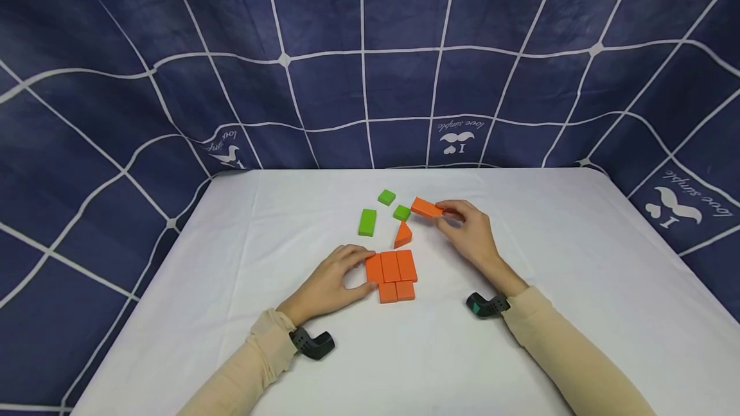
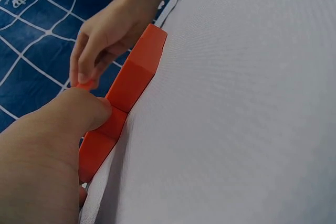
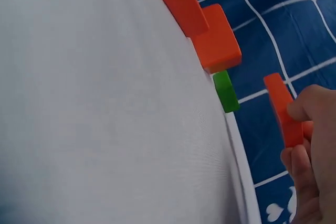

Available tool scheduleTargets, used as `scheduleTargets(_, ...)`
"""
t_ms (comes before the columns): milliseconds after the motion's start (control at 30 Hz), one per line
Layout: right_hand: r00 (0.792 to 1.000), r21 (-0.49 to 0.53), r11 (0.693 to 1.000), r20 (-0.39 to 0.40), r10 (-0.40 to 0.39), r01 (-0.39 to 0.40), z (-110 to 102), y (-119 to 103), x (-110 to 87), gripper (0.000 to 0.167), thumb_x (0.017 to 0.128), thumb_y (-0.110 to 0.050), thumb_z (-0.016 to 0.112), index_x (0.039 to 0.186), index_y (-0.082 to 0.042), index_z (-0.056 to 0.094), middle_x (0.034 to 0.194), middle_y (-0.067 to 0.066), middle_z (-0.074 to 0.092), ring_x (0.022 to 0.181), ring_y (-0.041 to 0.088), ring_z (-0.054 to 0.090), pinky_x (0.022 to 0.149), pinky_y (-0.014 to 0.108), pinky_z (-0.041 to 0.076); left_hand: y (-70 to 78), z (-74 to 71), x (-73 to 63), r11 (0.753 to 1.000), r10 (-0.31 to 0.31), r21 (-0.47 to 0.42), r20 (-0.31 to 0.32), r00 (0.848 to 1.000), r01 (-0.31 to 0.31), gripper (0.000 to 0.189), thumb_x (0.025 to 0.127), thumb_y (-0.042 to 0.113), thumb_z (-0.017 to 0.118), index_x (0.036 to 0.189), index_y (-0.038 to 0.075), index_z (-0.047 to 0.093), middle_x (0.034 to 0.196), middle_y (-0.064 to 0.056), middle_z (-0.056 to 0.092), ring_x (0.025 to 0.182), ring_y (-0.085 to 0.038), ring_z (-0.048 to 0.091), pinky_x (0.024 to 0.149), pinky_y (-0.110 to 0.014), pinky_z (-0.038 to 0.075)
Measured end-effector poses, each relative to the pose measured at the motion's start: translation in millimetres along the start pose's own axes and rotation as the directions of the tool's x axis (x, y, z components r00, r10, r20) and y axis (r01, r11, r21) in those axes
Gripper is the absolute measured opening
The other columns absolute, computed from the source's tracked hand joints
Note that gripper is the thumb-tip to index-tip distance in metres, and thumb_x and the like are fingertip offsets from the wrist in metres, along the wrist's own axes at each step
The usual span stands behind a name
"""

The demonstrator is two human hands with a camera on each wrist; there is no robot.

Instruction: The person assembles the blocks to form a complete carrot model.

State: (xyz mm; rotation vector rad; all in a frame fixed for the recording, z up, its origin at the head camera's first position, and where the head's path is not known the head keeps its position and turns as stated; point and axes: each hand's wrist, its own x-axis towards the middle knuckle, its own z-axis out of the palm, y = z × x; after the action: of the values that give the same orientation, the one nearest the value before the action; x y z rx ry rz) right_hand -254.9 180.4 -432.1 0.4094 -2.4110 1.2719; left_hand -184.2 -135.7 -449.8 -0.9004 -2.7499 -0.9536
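Note:
Between the thumb and fingers of my right hand (image 1: 471, 236) is an orange rectangular block (image 1: 424, 207); it also shows in the right wrist view, raised off the white cloth. My left hand (image 1: 332, 281) grips the leftmost orange block (image 1: 374, 268) of a flat group, its thumb at the near end and fingertips at the far end. Two more orange blocks (image 1: 399, 266) lie flush beside it, with two smaller orange blocks (image 1: 396, 292) against their near ends. In the left wrist view my thumb (image 2: 100, 111) covers part of the group.
Just beyond the group an orange triangular block (image 1: 403, 235) sits on the white-covered table (image 1: 277, 210). Near it are a green rectangular block (image 1: 367, 223) and two small green blocks (image 1: 387, 197). A dark blue checked curtain (image 1: 324, 88) hangs behind the table.

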Motion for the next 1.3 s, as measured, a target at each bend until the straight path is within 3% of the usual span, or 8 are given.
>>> scheduleTargets(300,0.992,0.048,0.997,0.100,-0.071,0.066,-10.9,-27.9,-17.1,0.037,0.088,-0.002,0.076,0.125,-0.007,0.073,0.120,0.008,0.070,0.104,0.022,0.069,0.099,0.040,0.056,1.9,-1.2,1.0,1.000,-0.018,-0.008,0.015,1.000,0.018,0.057,0.090,0.041,0.078,0.140,0.017,0.063,0.136,0.005,0.059,0.118,-0.009,0.054,0.102,-0.035,0.052)
scheduleTargets(400,0.986,0.050,0.994,0.134,-0.098,0.092,-14.4,-31.9,-23.9,0.038,0.088,-0.001,0.076,0.125,-0.010,0.074,0.118,0.004,0.070,0.102,0.020,0.069,0.099,0.040,0.056,2.6,-1.4,1.4,1.000,-0.017,-0.007,0.019,1.000,0.017,0.057,0.090,0.041,0.078,0.140,0.017,0.064,0.136,0.004,0.060,0.118,-0.010,0.055,0.102,-0.035,0.052)
scheduleTargets(533,0.968,0.078,0.986,0.192,-0.159,0.146,-19.4,-34.7,-34.3,0.040,0.088,-0.001,0.076,0.125,-0.014,0.074,0.117,0.000,0.070,0.101,0.016,0.068,0.097,0.031,0.056,2.7,-1.8,1.9,1.000,-0.014,-0.003,0.018,1.000,0.014,0.057,0.091,0.042,0.077,0.140,0.017,0.063,0.136,0.004,0.060,0.120,-0.011,0.054,0.104,-0.036,0.051)
scheduleTargets(700,0.926,0.126,0.968,0.289,-0.244,0.216,-22.0,-38.1,-47.7,0.041,0.086,-0.002,0.078,0.123,-0.020,0.075,0.116,-0.006,0.069,0.098,0.010,0.067,0.091,0.026,0.055,1.4,-1.8,1.7,1.000,-0.015,0.011,0.016,1.000,0.015,0.057,0.091,0.043,0.076,0.140,0.017,0.063,0.136,0.004,0.060,0.121,-0.010,0.054,0.104,-0.036,0.051)
scheduleTargets(933,0.841,0.191,0.946,0.436,-0.322,0.263,-19.6,-48.4,-64.4,0.044,0.082,-0.002,0.078,0.119,-0.024,0.074,0.113,-0.009,0.067,0.097,0.007,0.065,0.085,0.030,0.058,1.7,-2.4,1.1,1.000,-0.019,0.005,0.020,1.000,0.019,0.058,0.091,0.043,0.076,0.141,0.017,0.063,0.137,0.004,0.059,0.123,-0.011,0.054,0.106,-0.037,0.050)
scheduleTargets(1067,0.797,0.239,0.924,0.469,-0.380,0.299,-16.2,-51.6,-70.5,0.044,0.081,0.000,0.077,0.119,-0.022,0.073,0.112,-0.008,0.067,0.098,0.007,0.064,0.084,0.027,0.058,2.1,-2.2,0.9,1.000,-0.015,0.007,0.019,1.000,0.015,0.058,0.091,0.042,0.077,0.141,0.017,0.063,0.137,0.004,0.059,0.124,-0.012,0.054,0.106,-0.037,0.050)
scheduleTargets(1300,0.743,0.224,0.905,0.518,-0.425,0.361,-10.6,-54.4,-78.6,0.039,0.085,-0.008,0.079,0.119,-0.025,0.072,0.116,-0.012,0.066,0.102,0.004,0.063,0.089,0.024,0.055,2.3,-1.6,1.2,1.000,-0.009,0.012,0.013,1.000,0.009,0.058,0.091,0.042,0.077,0.141,0.016,0.063,0.137,0.004,0.060,0.121,-0.011,0.054,0.104,-0.036,0.051)
